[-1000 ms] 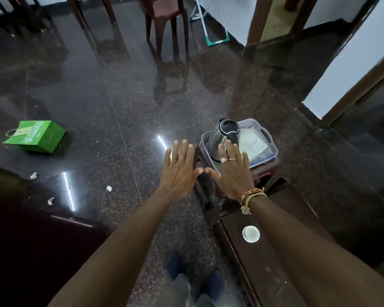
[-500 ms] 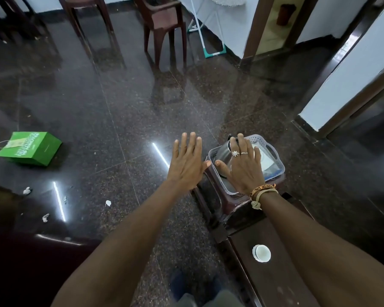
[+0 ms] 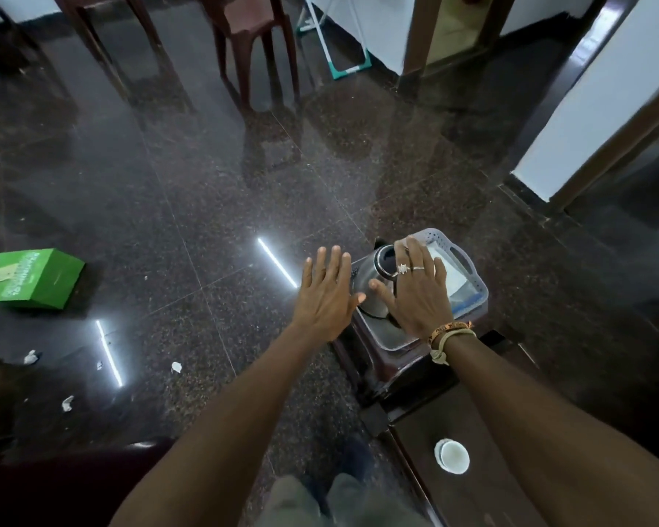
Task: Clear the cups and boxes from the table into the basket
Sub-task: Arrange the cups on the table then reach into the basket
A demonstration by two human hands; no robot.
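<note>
Lower right of frame: one white cup, upright on the dark table, not yet cleared. No boxes show on the table's visible part.

Right of centre, just beyond the table's end: grey basket on a brown stool, probably set there so items travel only a short way. Contents: steel kettle; white sheet, or a lid, hard to tell.

Over and beside the basket: left hand and right hand, palms down, fingers straight and spread, holding nothing. The right one covers part of the kettle; contact unclear.

Left edge: green box on the floor, paper scraps nearby.
</note>
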